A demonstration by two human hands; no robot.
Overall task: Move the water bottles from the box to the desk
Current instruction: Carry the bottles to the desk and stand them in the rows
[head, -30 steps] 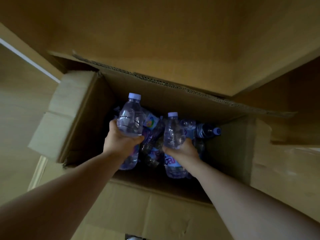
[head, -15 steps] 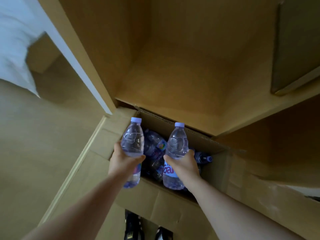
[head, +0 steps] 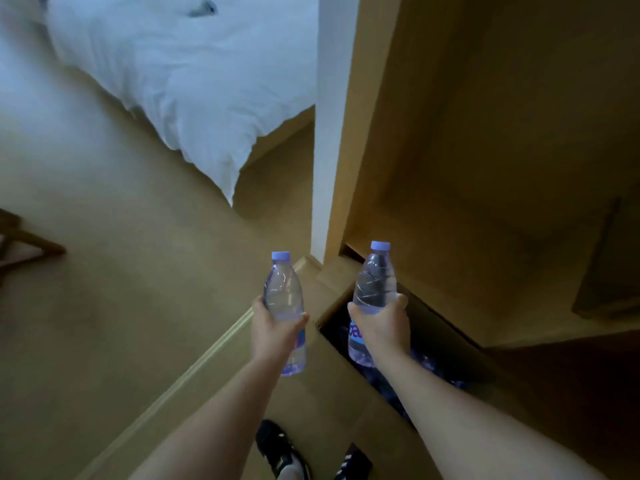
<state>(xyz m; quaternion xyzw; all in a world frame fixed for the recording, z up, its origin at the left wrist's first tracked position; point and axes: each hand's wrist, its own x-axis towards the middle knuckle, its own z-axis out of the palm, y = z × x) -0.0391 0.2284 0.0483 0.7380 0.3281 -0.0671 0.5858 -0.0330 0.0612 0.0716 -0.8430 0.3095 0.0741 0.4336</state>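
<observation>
Seemingly full, each clear, lilac-capped bottle [head: 284, 299] stands upright.

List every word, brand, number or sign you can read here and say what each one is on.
"ba": partial white letters on the blue label of the right bottle, the rest hidden by the right hand.
Left bottle: a strip of label shows beside the left hand, too blurred to read.
Bottles left in the box: too dark to read.

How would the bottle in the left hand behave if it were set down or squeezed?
The bottle, gripped by the left hand, looks like thin clear plastic, so it would probably dent under a squeeze. It looks full, so likely heavy for its size. Tall and narrow, it might tip, then roll.
</observation>
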